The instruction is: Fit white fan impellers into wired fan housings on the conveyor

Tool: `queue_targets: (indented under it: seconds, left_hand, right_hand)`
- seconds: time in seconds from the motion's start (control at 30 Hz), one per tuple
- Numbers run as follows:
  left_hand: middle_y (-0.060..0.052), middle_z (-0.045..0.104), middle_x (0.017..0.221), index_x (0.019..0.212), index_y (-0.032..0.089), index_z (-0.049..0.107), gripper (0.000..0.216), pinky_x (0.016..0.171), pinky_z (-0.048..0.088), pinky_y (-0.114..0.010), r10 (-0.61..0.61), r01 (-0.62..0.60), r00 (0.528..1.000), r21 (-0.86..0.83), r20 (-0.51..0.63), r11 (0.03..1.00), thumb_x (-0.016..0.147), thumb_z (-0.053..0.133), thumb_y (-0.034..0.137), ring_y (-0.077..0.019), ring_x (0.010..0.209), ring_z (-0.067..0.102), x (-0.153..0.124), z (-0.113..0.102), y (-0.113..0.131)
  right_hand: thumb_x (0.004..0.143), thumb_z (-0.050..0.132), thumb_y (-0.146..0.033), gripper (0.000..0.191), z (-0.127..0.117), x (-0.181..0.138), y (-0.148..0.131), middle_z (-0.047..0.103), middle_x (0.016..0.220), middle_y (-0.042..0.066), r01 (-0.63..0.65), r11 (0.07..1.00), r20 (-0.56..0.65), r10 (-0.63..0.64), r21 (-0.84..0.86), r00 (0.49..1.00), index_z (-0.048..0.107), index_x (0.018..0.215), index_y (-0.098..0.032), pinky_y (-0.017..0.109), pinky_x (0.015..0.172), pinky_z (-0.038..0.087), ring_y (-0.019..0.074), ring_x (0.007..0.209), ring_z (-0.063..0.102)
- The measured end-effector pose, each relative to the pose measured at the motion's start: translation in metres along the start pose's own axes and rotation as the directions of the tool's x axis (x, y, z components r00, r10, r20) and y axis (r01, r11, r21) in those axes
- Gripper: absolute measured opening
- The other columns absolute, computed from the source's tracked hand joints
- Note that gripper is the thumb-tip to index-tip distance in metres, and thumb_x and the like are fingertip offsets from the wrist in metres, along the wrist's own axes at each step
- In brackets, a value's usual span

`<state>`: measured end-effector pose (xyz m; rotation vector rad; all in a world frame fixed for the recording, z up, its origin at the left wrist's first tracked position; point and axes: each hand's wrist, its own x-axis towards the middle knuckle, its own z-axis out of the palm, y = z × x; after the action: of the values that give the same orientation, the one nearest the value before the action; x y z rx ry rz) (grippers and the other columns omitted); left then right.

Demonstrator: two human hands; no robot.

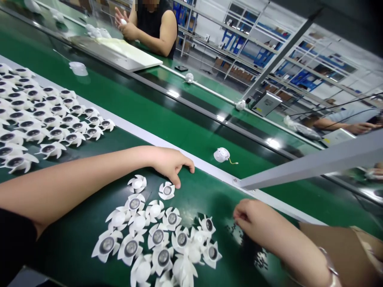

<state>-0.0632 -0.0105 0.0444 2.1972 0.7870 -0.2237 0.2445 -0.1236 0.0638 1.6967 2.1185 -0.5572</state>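
Note:
My left hand (169, 161) reaches across the green table, thumb and forefinger apart with nothing visible between them. Its thumb tip is right beside a small white fan wheel (166, 191) with a dark round hub; I cannot tell if they touch. More white fan wheels (157, 237) lie in a loose heap below, some hub up and some turned over. To the right, my right hand (249, 215) has its fingers curled together over a scatter of tiny black parts (260, 259). Whatever those fingertips may hold is hidden.
Rows of white fan wheels (38, 113) cover the table's left. Beyond a pale rail (143, 137), a green conveyor belt (167, 115) carries a white round housing (221, 154) with a yellow wire. A grey post (299, 161) slants above my right hand. Co-workers (155, 32) sit opposite.

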Motion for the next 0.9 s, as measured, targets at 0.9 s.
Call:
queue_targets:
  seconds: [0.9]
  left_hand:
    - [0.006,0.055,0.074,0.118,0.027,0.068,0.063,0.054,0.033,-0.024,0.222,-0.223,0.974,-0.016,-0.046,0.975,0.062,0.085,0.050,-0.0103,0.059,0.051,0.005,0.009,0.005]
  right_hand:
    - [0.065,0.061,0.007,0.026,0.031,-0.003,-0.056,0.069,0.061,0.008,-0.127,0.924,-0.243,0.038,-0.361,0.969,0.068,0.059,-0.017,0.027,0.046,0.023,0.0233,0.052,0.067]
